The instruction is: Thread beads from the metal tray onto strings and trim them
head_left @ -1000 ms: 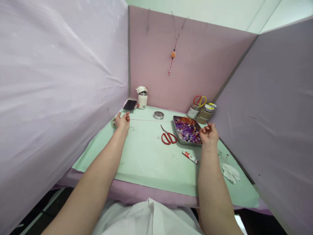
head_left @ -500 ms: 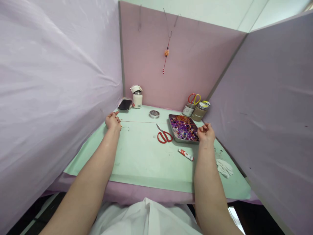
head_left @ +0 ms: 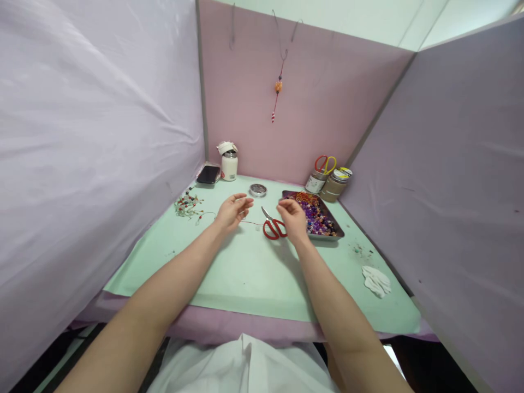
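Observation:
My left hand (head_left: 235, 213) is above the middle of the table, its fingers curled and pinched on a thin red cord (head_left: 251, 222). The cord dips slack toward my right hand (head_left: 293, 218), whose thumb and forefinger are pressed together; the cord's end there is too fine to see. Red-handled scissors (head_left: 271, 229) lie between the hands, partly behind the right one. Just beyond my right hand stands a metal tray (head_left: 341, 233) of purple and mixed beads (head_left: 315, 215), with orange cord (head_left: 306, 200) at its back.
Beaded strands (head_left: 188, 206) lie at the left. Farther back are a phone (head_left: 208, 175), a white jar (head_left: 229, 166), a small round dish (head_left: 257, 190), a tin with scissors (head_left: 315, 183) and a brown jar (head_left: 336, 185). A beaded string (head_left: 278, 87) hangs behind; white gloves (head_left: 376, 281) lie right.
Both hands have come inward from the table's sides to the middle. The red cord, stretched taut before, now sags. The beaded strands have come into view; the red-and-white lighter is no longer visible.

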